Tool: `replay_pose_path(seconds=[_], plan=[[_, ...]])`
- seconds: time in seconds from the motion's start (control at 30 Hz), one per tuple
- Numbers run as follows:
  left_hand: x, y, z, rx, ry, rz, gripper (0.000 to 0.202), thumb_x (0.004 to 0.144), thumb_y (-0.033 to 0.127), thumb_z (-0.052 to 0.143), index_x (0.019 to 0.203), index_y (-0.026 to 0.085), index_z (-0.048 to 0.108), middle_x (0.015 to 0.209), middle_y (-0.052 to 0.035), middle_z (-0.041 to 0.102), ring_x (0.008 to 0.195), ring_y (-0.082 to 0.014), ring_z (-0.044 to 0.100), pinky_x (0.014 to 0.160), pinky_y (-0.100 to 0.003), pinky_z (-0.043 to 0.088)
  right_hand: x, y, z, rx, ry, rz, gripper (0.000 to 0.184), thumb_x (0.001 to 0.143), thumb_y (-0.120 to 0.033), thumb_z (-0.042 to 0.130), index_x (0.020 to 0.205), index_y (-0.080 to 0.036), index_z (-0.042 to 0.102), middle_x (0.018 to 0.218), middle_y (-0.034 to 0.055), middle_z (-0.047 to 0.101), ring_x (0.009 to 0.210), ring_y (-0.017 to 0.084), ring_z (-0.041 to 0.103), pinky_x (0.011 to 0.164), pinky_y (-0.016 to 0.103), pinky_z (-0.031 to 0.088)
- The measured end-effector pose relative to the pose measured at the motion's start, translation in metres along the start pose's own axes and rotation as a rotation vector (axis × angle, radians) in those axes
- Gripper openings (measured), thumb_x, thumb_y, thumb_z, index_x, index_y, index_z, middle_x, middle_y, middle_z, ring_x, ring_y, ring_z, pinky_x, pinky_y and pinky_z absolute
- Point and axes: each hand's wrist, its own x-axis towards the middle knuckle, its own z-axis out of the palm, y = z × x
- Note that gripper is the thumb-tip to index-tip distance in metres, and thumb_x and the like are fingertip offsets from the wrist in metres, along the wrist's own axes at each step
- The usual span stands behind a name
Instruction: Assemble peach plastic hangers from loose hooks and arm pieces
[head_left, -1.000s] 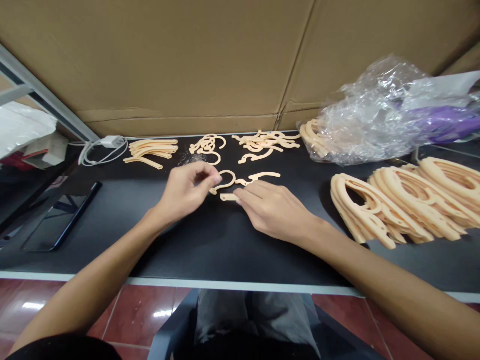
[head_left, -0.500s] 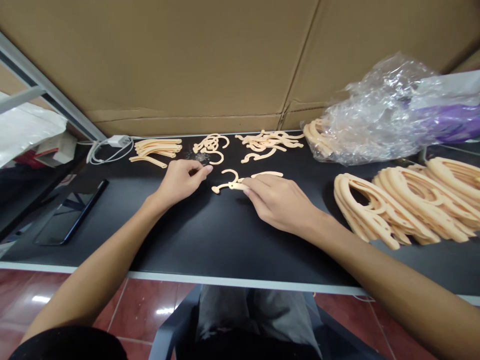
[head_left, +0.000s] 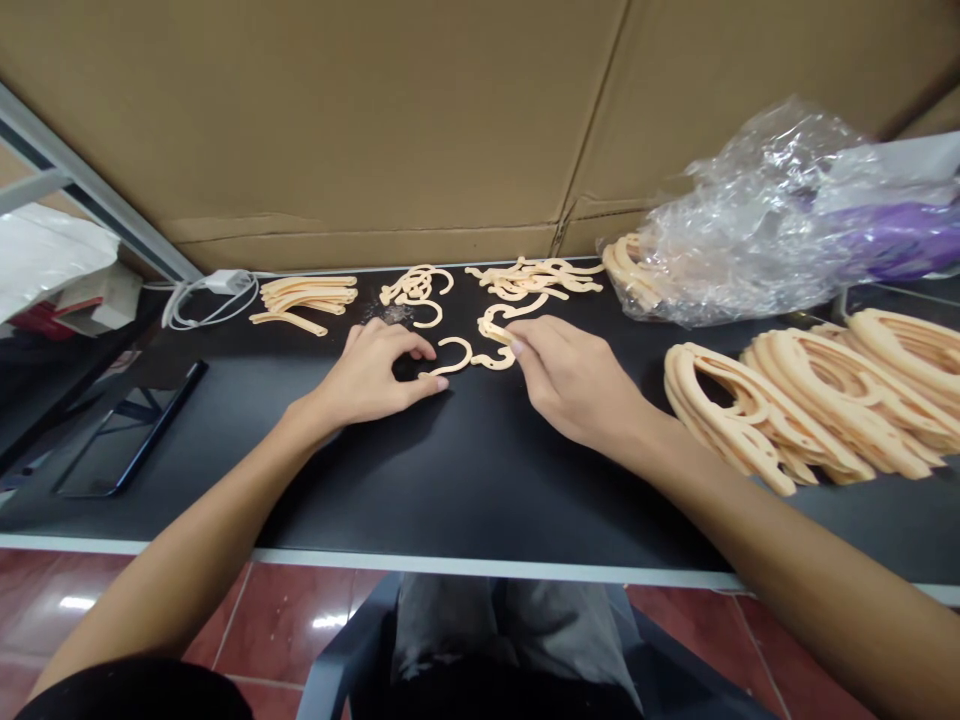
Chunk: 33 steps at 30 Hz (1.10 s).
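Right hand (head_left: 570,385) moved back, pinching curved piece (head_left: 493,329) — left hand (head_left: 371,375) touches hook (head_left: 452,357).

Body in view: two arms, lap.
Left grip (head_left: 371,378), right grip (head_left: 577,385): bare, slim fingers, knuckles and tendons showing on backs.
Fingernails (head_left: 517,348): short, pale, rounded.
Left forearm (head_left: 210,540), right forearm (head_left: 765,560): bare from wrist to frame edge, slender, looking broader nearer lens.
Black garment (head_left: 127,690): lower left corner, at upper end of left arm; rounded dark fabric, detail unreadable.
Grey trousers (head_left: 487,620): below near worktop edge; soft folds, crease between legs, lower part in shadow.
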Motion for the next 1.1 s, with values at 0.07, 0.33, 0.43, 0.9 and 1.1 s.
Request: replay_pose_path(seconds=[0.07, 0.33, 0.43, 0.9, 1.1], plan=[[-0.002, 0.003, -0.001, 0.043, -0.055, 0.033, 0.029, 0.080, 0.049, 0.071, 0.094, 0.024, 0.075, 0.094, -0.0036, 0.073, 0.098, -0.0275, 0.059, 0.097, -0.046, 0.038, 0.000, 0.001, 0.001, 0.010, 0.006, -0.005, 0.029, 0.101, -0.019, 0.037, 0.106, -0.013, 0.065, 0.104, 0.0155, 0.071, 0.091, 0.025, 0.066, 0.080, 0.037, 0.049], [-0.004, 0.010, -0.001, -0.257, 0.003, -0.132, 0.018, 0.082, 0.035, 0.069, 0.079, 0.018, 0.064, 0.063, 0.0015, 0.061, 0.057, -0.0134, 0.055, 0.057, -0.027, 0.041, -0.001, 0.001, 0.003, 0.030, -0.061, -0.008, 0.028, 0.102, -0.022, 0.039, 0.100, -0.014, 0.067, 0.101, 0.0146, 0.073, 0.090, 0.025, 0.068, 0.082, 0.037, 0.049], [-0.003, 0.014, -0.002, -0.590, 0.128, -0.185, 0.022, 0.076, 0.033, 0.078, 0.082, 0.016, 0.066, 0.071, 0.0004, 0.066, 0.064, -0.0138, 0.065, 0.063, -0.026, 0.051, -0.001, -0.002, 0.002, 0.053, -0.121, -0.011, 0.030, 0.103, -0.025, 0.040, 0.099, -0.015, 0.067, 0.097, 0.0122, 0.074, 0.090, 0.024, 0.068, 0.083, 0.036, 0.048], [-0.008, 0.038, 0.015, -0.987, 0.075, -0.269, 0.028, 0.064, 0.027, 0.091, 0.083, 0.010, 0.080, 0.064, -0.0038, 0.073, 0.054, -0.0125, 0.067, 0.057, -0.022, 0.059, -0.002, -0.006, 0.000, 0.125, -0.244, 0.006, 0.033, 0.103, -0.028, 0.039, 0.096, -0.017, 0.069, 0.090, 0.0095, 0.074, 0.082, 0.020, 0.066, 0.076, 0.031, 0.042], [-0.008, 0.035, 0.016, -1.052, 0.062, -0.267, 0.020, 0.066, 0.020, 0.089, 0.080, 0.011, 0.079, 0.074, -0.0044, 0.076, 0.065, -0.0132, 0.072, 0.069, -0.023, 0.062, -0.002, -0.007, -0.004, 0.142, -0.266, 0.006, 0.031, 0.101, -0.027, 0.041, 0.087, -0.017, 0.066, 0.084, 0.0075, 0.071, 0.076, 0.018, 0.062, 0.073, 0.031, 0.039]])
